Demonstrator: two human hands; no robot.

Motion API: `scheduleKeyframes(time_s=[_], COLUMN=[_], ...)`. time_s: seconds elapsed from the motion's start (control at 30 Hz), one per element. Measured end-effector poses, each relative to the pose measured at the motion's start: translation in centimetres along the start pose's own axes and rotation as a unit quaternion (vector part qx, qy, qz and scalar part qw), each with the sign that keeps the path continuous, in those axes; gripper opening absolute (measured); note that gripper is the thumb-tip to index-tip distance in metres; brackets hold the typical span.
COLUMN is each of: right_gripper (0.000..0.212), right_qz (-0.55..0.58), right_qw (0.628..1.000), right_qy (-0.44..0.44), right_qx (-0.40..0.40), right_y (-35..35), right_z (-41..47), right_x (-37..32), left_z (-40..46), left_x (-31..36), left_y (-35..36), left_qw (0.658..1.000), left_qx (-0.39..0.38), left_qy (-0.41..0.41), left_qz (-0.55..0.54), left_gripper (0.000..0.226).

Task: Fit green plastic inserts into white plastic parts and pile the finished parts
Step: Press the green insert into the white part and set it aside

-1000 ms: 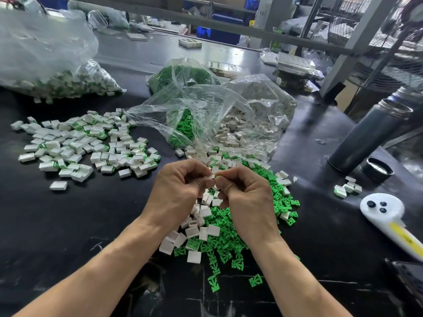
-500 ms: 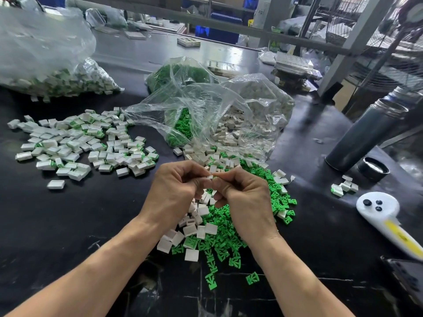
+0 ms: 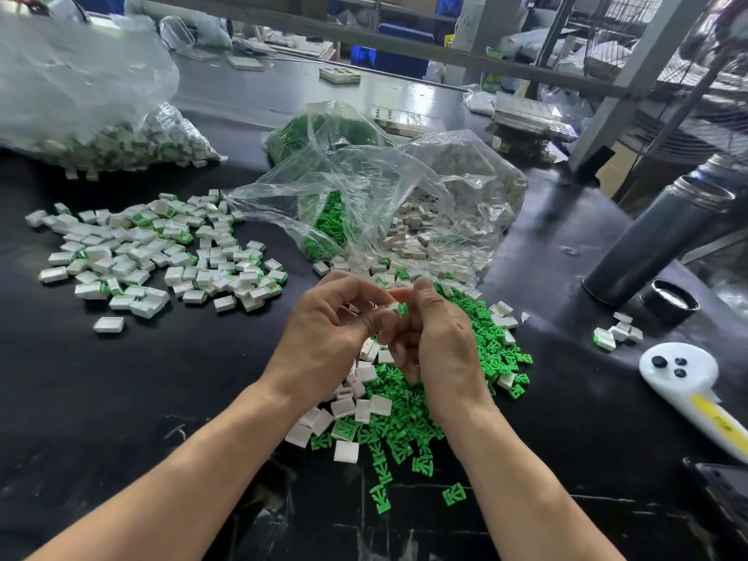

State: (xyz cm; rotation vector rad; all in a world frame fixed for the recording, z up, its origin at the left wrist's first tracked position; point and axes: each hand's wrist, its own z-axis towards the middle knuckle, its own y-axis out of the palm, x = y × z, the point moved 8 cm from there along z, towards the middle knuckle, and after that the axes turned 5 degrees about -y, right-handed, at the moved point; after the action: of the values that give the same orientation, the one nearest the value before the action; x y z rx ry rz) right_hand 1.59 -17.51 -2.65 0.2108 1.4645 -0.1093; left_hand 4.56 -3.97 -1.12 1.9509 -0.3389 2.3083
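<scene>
Right now both hands meet above the loose heap at the middle of the black bench (image 3: 101, 398). The left hand (image 3: 328, 338) and the right hand (image 3: 441, 346) have their fingers curled and together pinch one small white part (image 3: 393, 307) with a green insert (image 3: 402, 308) poking out of its right end; how far the insert sits in I cannot tell. The white part is a small boxy block, the insert a bright green piece with branching prongs. Beneath the hands lies a mixed heap of green inserts (image 3: 409, 431) and white parts (image 3: 366, 406). To the left, well apart, spreads the pile of finished parts (image 3: 162, 257), white blocks showing green at their edges. Behind the hands a clear plastic bag (image 3: 384, 204) lies open, holding more green and white pieces.
</scene>
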Motion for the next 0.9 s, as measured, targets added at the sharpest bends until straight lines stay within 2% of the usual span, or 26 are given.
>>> scheduleKeyframes(time_s=[0.1,0.3,0.57,0.67,0.9], right_gripper=[0.058,0.063,0.058,0.053,0.063], right_qz=[-0.002,-0.008,-0.040,-0.059,-0.142], right_qw=[1.000,1.000,0.998,0.997,0.987], right_qy=[0.008,-0.007,-0.048,-0.041,-0.040], right_qx=[0.000,0.007,-0.016,-0.002,0.063], right_y=[0.1,0.6,1.0,0.9,0.3], right_z=[-0.2,-0.2,0.2,0.5,0.5], right_x=[0.0,0.2,0.4,1.0,0.9], left_z=[-0.2,-0.8,-1.0,-1.1,-1.2], left_x=[0.1,0.7,0.9,0.7,0.4], left_y=[0.5,1.4,1.4,1.7,1.7], left_qw=[1.000,1.000,0.999,1.000,1.000], left_qx=[0.001,-0.011,0.003,0.001,0.011], left_qy=[-0.008,0.012,0.033,0.023,0.005], left_qz=[-0.026,-0.021,0.006,0.003,0.006], left_gripper=[0.009,0.009,0.010,0.010,0.008])
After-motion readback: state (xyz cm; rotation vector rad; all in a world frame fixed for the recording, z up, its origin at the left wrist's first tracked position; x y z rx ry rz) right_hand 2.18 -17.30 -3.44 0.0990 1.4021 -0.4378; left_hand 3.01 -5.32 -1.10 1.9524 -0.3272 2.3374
